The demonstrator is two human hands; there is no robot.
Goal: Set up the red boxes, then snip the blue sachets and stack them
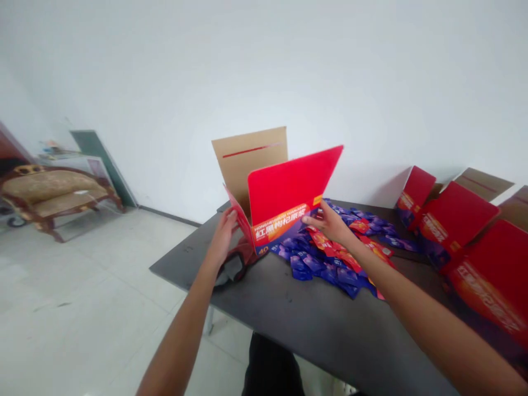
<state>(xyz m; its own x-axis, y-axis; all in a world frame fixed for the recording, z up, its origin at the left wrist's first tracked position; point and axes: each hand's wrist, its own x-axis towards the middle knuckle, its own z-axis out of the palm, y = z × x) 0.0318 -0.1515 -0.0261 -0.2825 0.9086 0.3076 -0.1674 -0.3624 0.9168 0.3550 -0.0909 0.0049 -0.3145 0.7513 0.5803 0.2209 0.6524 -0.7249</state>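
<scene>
Both my hands hold a red and purple cardboard box [284,190] above the dark table, its flaps standing up and its brown inside showing. My left hand [225,234] grips the box's left side, with the fingertips partly out of sight behind it. At the right end, my right hand [328,223] has its thumb on the printed front panel and its other fingers around the edge. Behind and to the right of the box lies a spread of purple sachets [325,269] mixed with red sachets [375,250]. A crumpled dark and reddish cloth item [237,265] lies below the box.
Several similar red boxes [454,209] with raised flaps stand along the right of the table [264,308]. The table's left edge is near my left forearm. A white wall is behind, and a wooden-framed sofa [58,190] stands on the tiled floor at far left.
</scene>
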